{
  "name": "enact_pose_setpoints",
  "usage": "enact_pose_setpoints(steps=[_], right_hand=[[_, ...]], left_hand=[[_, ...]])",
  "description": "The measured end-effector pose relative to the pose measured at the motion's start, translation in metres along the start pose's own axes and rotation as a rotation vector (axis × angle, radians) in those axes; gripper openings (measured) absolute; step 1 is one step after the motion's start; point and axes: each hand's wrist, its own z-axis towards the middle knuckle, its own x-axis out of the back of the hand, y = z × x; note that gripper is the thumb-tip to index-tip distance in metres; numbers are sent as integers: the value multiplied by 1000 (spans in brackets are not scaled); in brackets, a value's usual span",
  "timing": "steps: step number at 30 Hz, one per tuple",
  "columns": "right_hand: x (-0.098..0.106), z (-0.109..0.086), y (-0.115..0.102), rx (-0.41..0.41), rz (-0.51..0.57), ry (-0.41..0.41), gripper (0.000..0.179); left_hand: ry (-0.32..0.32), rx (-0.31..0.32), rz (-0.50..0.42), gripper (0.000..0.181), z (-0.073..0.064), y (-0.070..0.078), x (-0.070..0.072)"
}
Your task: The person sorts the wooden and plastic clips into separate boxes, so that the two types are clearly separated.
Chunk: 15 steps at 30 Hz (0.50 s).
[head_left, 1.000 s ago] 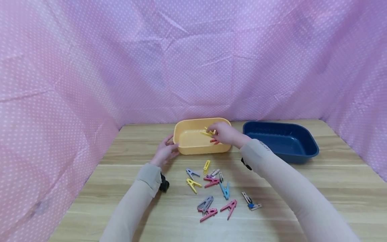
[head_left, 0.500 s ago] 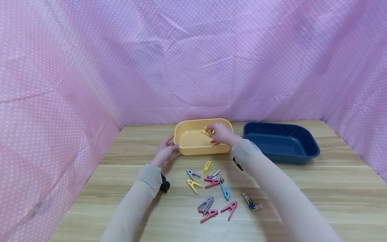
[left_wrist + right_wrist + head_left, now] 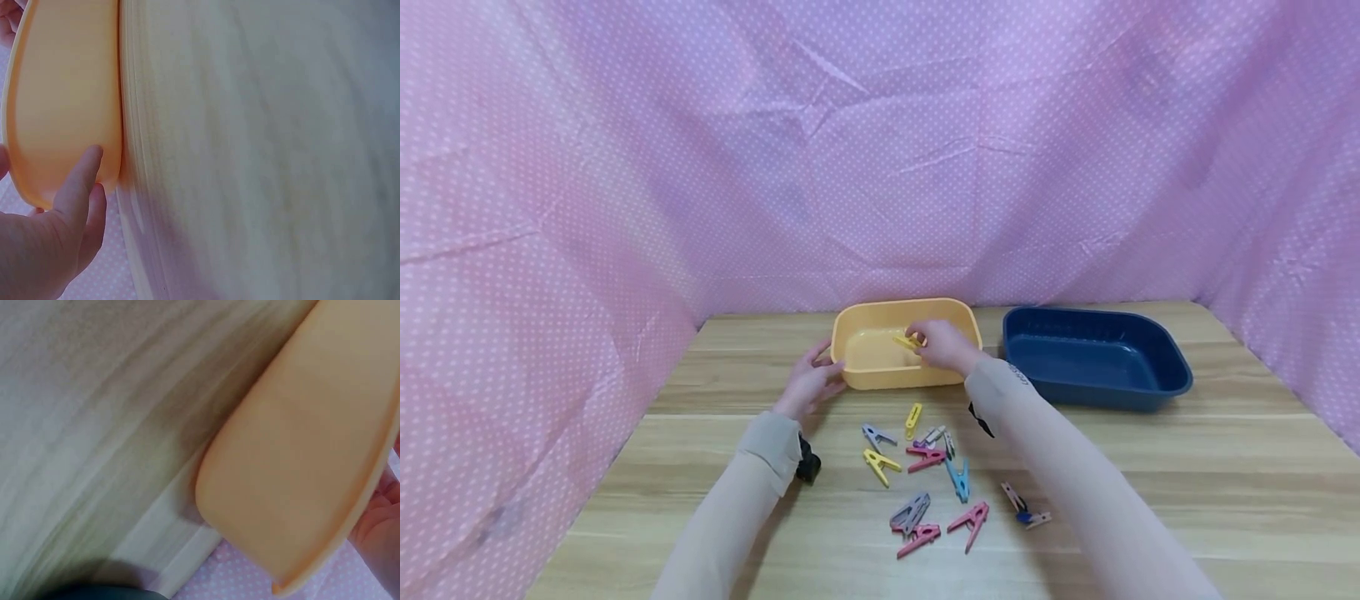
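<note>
A pale orange basin (image 3: 880,380) stands at the back of the table. My left hand (image 3: 807,383) lies against its left end; in the left wrist view, straight fingers (image 3: 78,187) touch the outer wall. My right hand (image 3: 943,346) reaches inside the basin, and its thumb and fingers pinch a yellow clothespin (image 3: 905,342). In the right wrist view the basin wall hides most of that hand. Several clothespins lie in front of the basin, among them a standing-apart yellow one (image 3: 913,422), another yellow one (image 3: 880,467), a blue one (image 3: 959,481) and a pink one (image 3: 972,525).
A dark blue basin (image 3: 1097,397) stands right of the orange one, a small gap between them. Grey clothespins (image 3: 910,512) lie over a pink one near the front. A pair of small clips (image 3: 1026,508) lies by the right forearm. A pink dotted cloth (image 3: 880,167) hangs behind.
The right hand has shifted slightly left and lower inside the orange basin. A red clothespin seen under it earlier is now hidden. The left hand keeps its place at the basin's end.
</note>
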Motion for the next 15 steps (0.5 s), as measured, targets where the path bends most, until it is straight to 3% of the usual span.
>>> enact_pose_setpoints(steps=[15], right_hand=[[9,-9,2,53,65,15,36]], left_hand=[[-18,-6,-23,64,-1,-1,-1]])
